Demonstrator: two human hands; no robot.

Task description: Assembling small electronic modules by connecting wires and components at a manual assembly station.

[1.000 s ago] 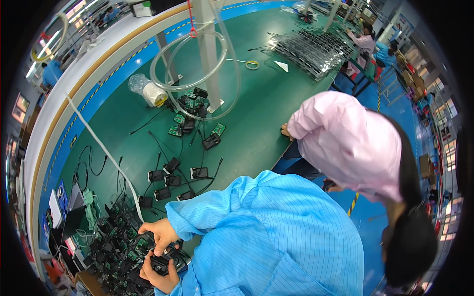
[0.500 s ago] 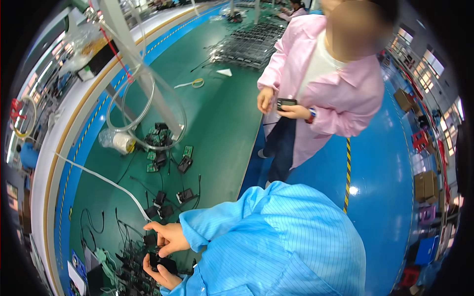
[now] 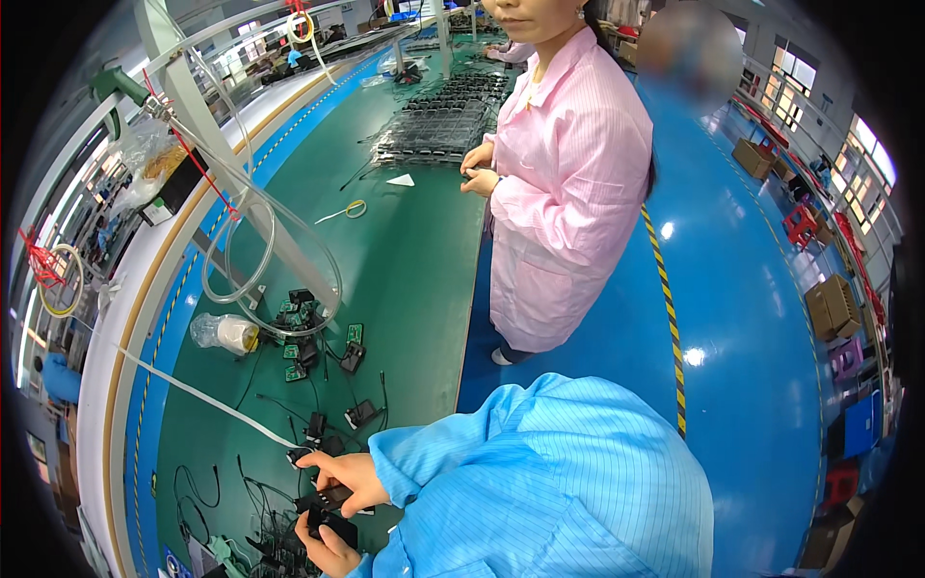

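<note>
My left hand (image 3: 330,553), low in the head view, is closed around a black plastic case (image 3: 333,526) that looks like a power adapter housing. Just above it is my right hand (image 3: 353,479), its index finger reaching left and its thumb bent down close to the case. A dark piece (image 3: 333,494) shows between that finger and thumb; its kind is unclear. Black adapters with cords (image 3: 318,426) lie on the green bench mat beyond my hands. A pile of black cables and plugs (image 3: 279,544) lies beside my left hand.
A white cord (image 3: 212,397) crosses the bench toward my right hand. Green circuit boards (image 3: 292,353), a bagged white roll (image 3: 234,333) and a coiled clear hose (image 3: 275,328) on a metal post lie farther off. Across the corner stands a co-worker in a pink coat (image 3: 568,202).
The view has swung, and my hands appear slightly lower and farther right. My fingers have shifted around the black case. The co-worker's hands have come together, and the device is no longer visible there.
</note>
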